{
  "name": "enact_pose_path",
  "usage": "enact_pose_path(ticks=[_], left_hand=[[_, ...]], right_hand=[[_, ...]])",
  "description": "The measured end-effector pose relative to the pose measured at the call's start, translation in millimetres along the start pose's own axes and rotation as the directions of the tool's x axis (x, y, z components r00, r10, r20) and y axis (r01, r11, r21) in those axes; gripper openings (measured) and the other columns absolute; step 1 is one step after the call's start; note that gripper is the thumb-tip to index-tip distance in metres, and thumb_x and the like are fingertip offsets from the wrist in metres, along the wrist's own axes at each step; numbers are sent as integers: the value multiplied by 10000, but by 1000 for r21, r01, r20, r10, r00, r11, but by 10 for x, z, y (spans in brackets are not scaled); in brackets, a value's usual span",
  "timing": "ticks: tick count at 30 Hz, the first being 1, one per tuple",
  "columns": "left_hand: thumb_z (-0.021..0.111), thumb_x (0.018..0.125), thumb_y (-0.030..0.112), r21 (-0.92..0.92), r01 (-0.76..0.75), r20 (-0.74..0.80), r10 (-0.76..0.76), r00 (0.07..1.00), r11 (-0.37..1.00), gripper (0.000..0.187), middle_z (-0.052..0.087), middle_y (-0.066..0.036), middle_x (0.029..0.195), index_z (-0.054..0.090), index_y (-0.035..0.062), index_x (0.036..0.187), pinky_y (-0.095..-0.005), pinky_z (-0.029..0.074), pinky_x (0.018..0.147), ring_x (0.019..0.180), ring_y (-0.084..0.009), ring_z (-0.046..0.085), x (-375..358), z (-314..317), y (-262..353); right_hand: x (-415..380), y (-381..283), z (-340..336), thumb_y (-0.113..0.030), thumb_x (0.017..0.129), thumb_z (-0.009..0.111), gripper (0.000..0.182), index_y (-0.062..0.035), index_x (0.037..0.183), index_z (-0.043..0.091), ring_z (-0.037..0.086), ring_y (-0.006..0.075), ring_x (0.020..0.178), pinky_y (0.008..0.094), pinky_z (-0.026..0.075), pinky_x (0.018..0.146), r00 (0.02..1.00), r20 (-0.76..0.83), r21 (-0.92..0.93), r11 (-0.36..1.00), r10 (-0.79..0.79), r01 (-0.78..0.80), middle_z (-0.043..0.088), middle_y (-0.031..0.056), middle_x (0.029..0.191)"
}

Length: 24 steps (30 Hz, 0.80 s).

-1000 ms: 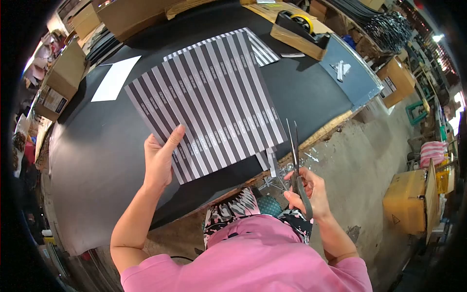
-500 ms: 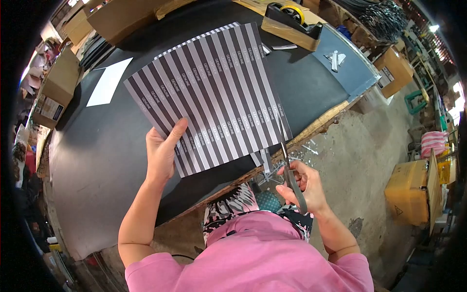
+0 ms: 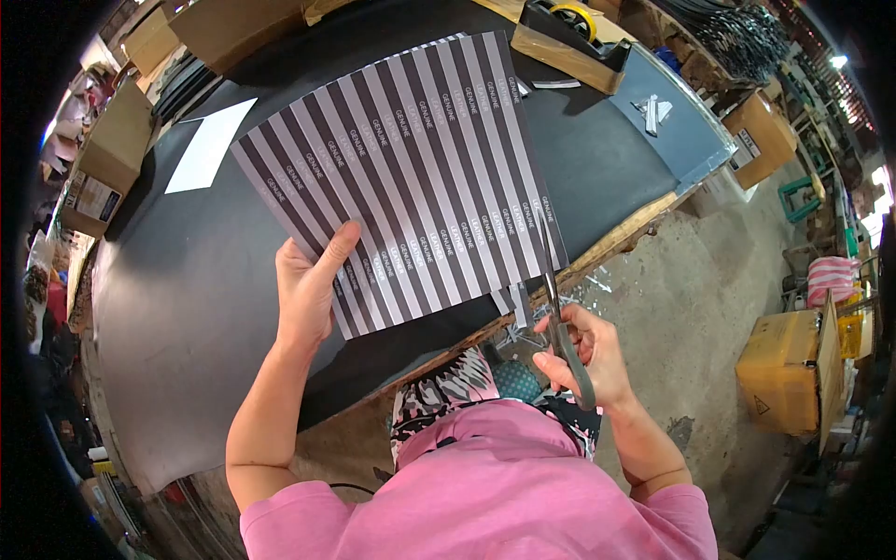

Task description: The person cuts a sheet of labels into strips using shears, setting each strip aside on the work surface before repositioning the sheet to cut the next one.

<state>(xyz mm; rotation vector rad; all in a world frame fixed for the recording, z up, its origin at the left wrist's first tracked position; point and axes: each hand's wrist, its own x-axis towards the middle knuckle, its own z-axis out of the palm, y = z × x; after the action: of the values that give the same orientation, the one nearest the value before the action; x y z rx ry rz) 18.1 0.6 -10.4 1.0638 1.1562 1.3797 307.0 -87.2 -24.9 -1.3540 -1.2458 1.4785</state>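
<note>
A sheet with black and grey stripes (image 3: 411,177), printed "GENUINE LEATHER", is held up over the dark tabletop. My left hand (image 3: 313,280) grips its lower left edge, thumb on top and fingers hidden underneath. In my right hand (image 3: 590,355) is a pair of scissors (image 3: 567,350) with dark handles. Their blades point away from me and lie at the sheet's lower right edge, along the outermost stripes. Just below that edge, narrow cut strips (image 3: 511,303) hang at the table's rim.
A tape dispenser with yellow tape (image 3: 574,33) stands at the back right, near a grey-blue board (image 3: 672,121) bearing small scraps. White paper (image 3: 210,149) lies at the left. Cardboard boxes (image 3: 784,373) stand on the floor to the right.
The scissor blades have moved slightly farther up into the sheet's right edge. The sheet has shifted and tilted a little; my left hand keeps its hold.
</note>
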Motion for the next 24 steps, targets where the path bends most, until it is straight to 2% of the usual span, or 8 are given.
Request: enact_pose_path(ticks=[16, 18, 24], left_hand=[[693, 815, 204, 56, -22, 4, 22, 1000, 998, 305, 654, -133, 917, 604, -38, 979, -254, 504, 718, 776, -137, 630, 0, -44, 23], [692, 816, 203, 55, -28, -3, 28, 1000, 998, 307, 653, -136, 914, 602, -40, 980, -254, 508, 708, 771, -139, 633, 1, -41, 22], [689, 816, 188, 17, -4, 11, 3, 1000, 1000, 308, 653, -141, 908, 593, -47, 992, -257, 520, 703, 766, -139, 638, -2, -33, 28]], right_hand=[[29, -43, 10, -74, 710, 733, 347, 22, 978, 533, 445, 3, 509, 153, 344, 461, 1000, 5, -22, 999, -28, 28, 511, -30, 593], [37, -36, 0, -37, 736, 659, 294, 50, 979, 517, 505, 64, 454, 188, 393, 415, 997, 36, -38, 997, -72, 73, 533, 24, 614], [41, -43, 3, -45, 737, 663, 298, 49, 980, 519, 506, 66, 452, 186, 390, 416, 998, 32, -31, 997, -63, 64, 533, 24, 610]])
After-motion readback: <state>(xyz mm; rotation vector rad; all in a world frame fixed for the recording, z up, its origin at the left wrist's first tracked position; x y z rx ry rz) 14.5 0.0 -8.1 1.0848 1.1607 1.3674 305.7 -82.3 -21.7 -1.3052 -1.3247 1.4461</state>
